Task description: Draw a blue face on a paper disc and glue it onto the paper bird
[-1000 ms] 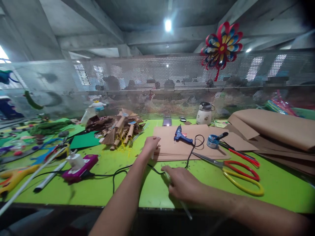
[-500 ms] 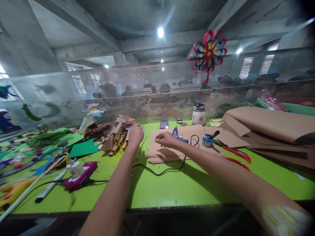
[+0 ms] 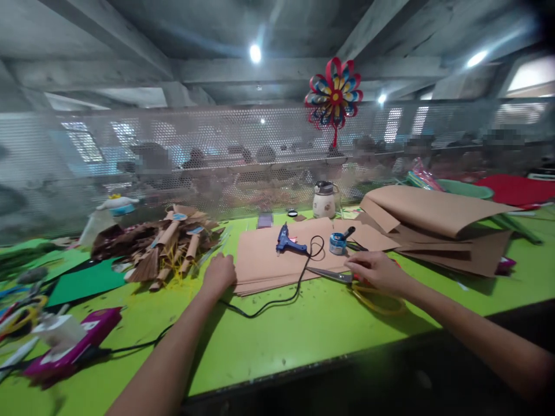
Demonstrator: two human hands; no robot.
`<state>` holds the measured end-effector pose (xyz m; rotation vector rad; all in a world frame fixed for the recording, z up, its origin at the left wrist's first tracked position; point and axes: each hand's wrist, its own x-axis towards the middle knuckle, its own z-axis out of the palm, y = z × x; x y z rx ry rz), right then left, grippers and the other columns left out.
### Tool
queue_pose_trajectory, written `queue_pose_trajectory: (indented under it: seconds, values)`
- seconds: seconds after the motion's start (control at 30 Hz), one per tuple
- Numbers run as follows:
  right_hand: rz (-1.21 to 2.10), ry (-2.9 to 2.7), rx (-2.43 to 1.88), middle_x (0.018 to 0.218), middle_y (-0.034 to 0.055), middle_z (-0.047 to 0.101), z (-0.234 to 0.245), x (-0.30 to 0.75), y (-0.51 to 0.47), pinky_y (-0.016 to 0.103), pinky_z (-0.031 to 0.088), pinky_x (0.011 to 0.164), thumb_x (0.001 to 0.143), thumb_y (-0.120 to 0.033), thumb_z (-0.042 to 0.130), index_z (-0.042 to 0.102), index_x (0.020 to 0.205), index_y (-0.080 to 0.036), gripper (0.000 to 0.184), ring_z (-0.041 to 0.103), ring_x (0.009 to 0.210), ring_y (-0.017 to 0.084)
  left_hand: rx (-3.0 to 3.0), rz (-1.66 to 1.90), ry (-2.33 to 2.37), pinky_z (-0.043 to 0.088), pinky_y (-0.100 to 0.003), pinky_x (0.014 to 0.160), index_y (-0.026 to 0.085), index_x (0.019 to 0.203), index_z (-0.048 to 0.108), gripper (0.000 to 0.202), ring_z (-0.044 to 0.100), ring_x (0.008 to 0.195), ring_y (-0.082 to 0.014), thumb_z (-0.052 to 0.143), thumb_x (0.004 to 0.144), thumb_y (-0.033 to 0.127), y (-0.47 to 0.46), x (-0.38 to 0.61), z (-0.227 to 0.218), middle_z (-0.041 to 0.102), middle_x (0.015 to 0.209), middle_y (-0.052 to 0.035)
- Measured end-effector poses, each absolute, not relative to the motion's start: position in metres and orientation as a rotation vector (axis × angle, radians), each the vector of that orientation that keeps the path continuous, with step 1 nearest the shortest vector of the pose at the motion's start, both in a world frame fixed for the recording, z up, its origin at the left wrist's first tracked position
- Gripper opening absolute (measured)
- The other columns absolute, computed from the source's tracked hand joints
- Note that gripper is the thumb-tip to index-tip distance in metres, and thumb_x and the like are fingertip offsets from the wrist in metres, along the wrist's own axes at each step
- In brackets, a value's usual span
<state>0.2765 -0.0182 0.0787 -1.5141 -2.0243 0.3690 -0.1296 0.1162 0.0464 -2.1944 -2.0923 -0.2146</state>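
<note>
My left hand is curled closed at the left edge of a stack of brown kraft paper sheets. Whatever its fingers may hold is hidden. Over the front right of the stack, my right hand grips a pair of scissors near the handles. Their dark blades point left over the paper, and the orange-yellow handle loops are blurred. A blue hot glue gun lies on the stack with its black cord trailing forward. Beside it, a small blue jar has a dark stick-like thing on top.
Left of the stack sits a pile of rolled brown paper pieces with yellow strands. A purple power strip lies front left. A white flask stands behind the stack; large folded kraft sheets fill the right. A perforated screen runs behind.
My right hand has moved right from above the paper and taken hold of the scissors, which now point left. My left hand has come down and nearer. The view has turned right.
</note>
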Motion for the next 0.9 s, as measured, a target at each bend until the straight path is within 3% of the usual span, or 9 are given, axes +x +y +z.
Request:
queue_pose_trajectory:
  seconds: [0.1,0.27,0.33,0.4,0.53,0.73,0.9]
  values:
    - [0.295,-2.018,-1.593,0.088,0.0116,0.081,0.066,0.304,-0.022,0.039,0.053,0.078,0.099,-0.034,0.049,0.080,0.091,-0.018,0.036,0.072,0.081,0.027,-2.163,-0.186,-2.100,0.060,-0.047,0.094,0.018,0.131,0.065,0.036,0.069,0.112,-0.0267,0.070,0.101,0.037,0.118,-0.140,0.045,0.066,0.131,-0.0114]
    - [0.276,-2.195,-1.583,0.105,0.0160,0.078,0.054,0.313,-0.036,0.040,0.052,0.095,0.096,-0.032,0.059,0.081,0.098,-0.016,0.027,0.070,0.103,0.029,-2.146,-0.250,-2.058,0.060,-0.048,0.095,0.018,0.131,0.065,0.035,0.068,0.113,-0.0269,0.068,0.102,0.036,0.115,-0.133,0.053,0.066,0.132,-0.0110]
    - [0.280,-2.256,-1.585,0.115,0.0171,0.075,0.051,0.313,-0.045,0.041,0.049,0.102,0.091,-0.027,0.064,0.081,0.109,-0.016,0.027,0.066,0.112,0.030,-2.180,-0.309,-2.013,0.059,-0.049,0.096,0.018,0.130,0.065,0.034,0.068,0.114,-0.0272,0.068,0.102,0.037,0.112,-0.120,0.061,0.066,0.133,-0.0109]
    - [0.279,-2.281,-1.623,0.123,0.0171,0.071,0.049,0.314,-0.051,0.043,0.047,0.106,0.085,-0.018,0.066,0.076,0.126,-0.017,0.042,0.063,0.118,0.031,-2.256,-0.374,-1.953,0.059,-0.049,0.097,0.019,0.129,0.066,0.033,0.067,0.115,-0.0271,0.068,0.102,0.038,0.108,-0.104,0.072,0.066,0.133,-0.0106]
    - [0.304,-2.286,-1.750,0.123,0.0174,0.069,0.048,0.317,-0.048,0.043,0.049,0.100,0.072,-0.007,0.065,0.066,0.142,-0.019,0.071,0.063,0.117,0.033,-2.487,-0.504,-1.826,0.059,-0.048,0.096,0.019,0.124,0.068,0.029,0.069,0.111,-0.0254,0.067,0.103,0.038,0.101,-0.067,0.091,0.069,0.128,-0.0096]
    - [0.392,-2.254,-1.814,0.119,0.0136,0.072,0.048,0.311,-0.031,0.034,0.052,0.085,0.068,-0.008,0.069,0.067,0.136,-0.021,0.069,0.068,0.106,0.030,-2.663,-0.690,-1.831,0.061,-0.044,0.090,0.017,0.120,0.069,0.028,0.071,0.103,-0.0233,0.066,0.103,0.039,0.090,-0.041,0.083,0.071,0.120,-0.0081]
    - [0.315,-2.114,-1.866,0.123,0.0126,0.072,0.043,0.325,-0.056,0.035,0.052,0.089,0.067,-0.003,0.065,0.066,0.140,-0.023,0.076,0.068,0.108,0.029,-2.668,-0.724,-1.968,0.062,-0.039,0.082,0.016,0.113,0.070,0.026,0.072,0.091,-0.0206,0.067,0.103,0.039,0.090,-0.054,0.058,0.073,0.108,-0.0053]
